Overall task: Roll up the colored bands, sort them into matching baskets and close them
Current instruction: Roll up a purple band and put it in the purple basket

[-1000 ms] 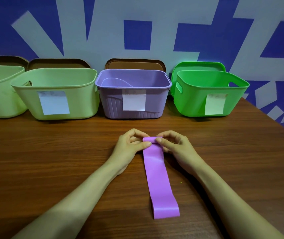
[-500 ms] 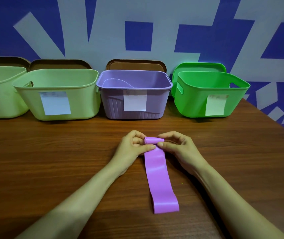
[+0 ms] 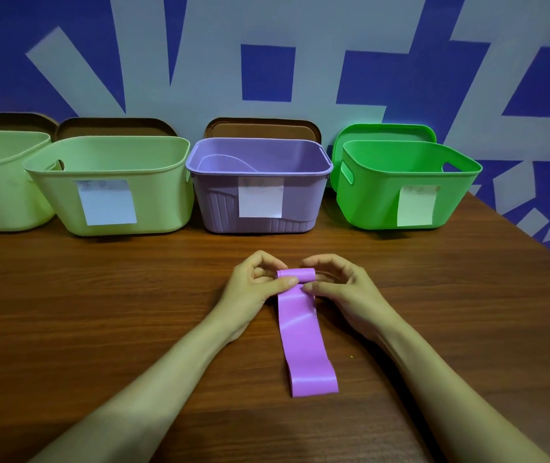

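We pinch rolled far end of flat purple rubber band (image 3: pixel 303 332) with left hand (image 3: pixel 256 289) and right hand (image 3: pixel 340 289), fingers curled on roll. Band mid-bench (image 3: pixel 100 312), long axis toward near edge; unrolled tail lies nearward, hands equally close.

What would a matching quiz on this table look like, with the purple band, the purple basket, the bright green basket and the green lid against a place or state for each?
Things:
1. purple band
2. purple basket
3. bright green basket
4. green lid

Places or states:
A. upright behind its basket
B. right end of the row
C. partly rolled, pinched by left hand and right hand
D. between the pale green basket and the bright green one

Pairs: 1-C, 2-D, 3-B, 4-A
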